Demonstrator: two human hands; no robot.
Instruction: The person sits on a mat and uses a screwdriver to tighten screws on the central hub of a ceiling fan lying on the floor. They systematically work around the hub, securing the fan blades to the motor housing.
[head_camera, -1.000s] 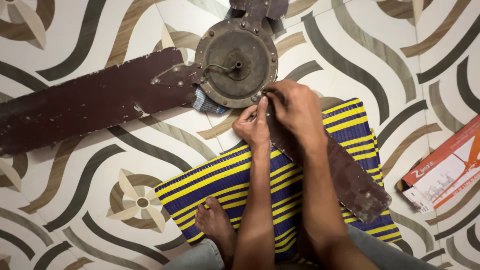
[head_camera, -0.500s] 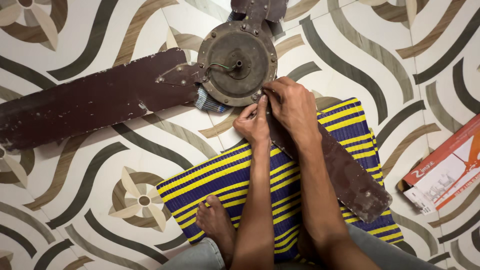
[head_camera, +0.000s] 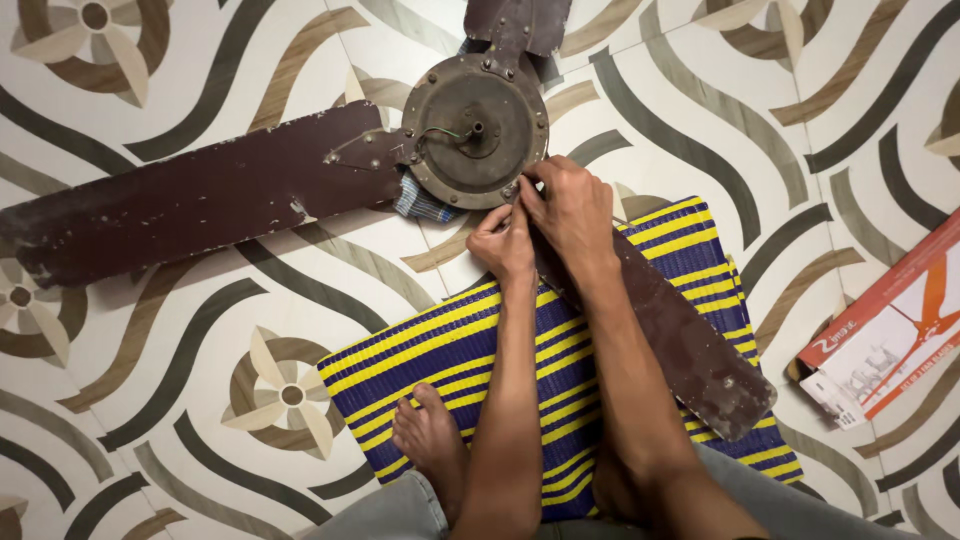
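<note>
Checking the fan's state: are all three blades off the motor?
No: the long left blade is joined to the motor, where both hands work.

Flat red-and-white carton (head_camera: 885, 340) lies at right edge.

A tiled floor (head_camera: 780, 130), white with curving brown and grey bands and flower motifs, carries everything. A dusty ceiling fan motor (head_camera: 475, 130) lies near the floor's top edge, its long dark blade (head_camera: 190, 200) stretching left. A blue and yellow striped mat (head_camera: 470, 350) lies below it, a bare foot (head_camera: 430, 440) on it. A red and white cardboard box (head_camera: 885, 335) lies at the right edge.
</note>
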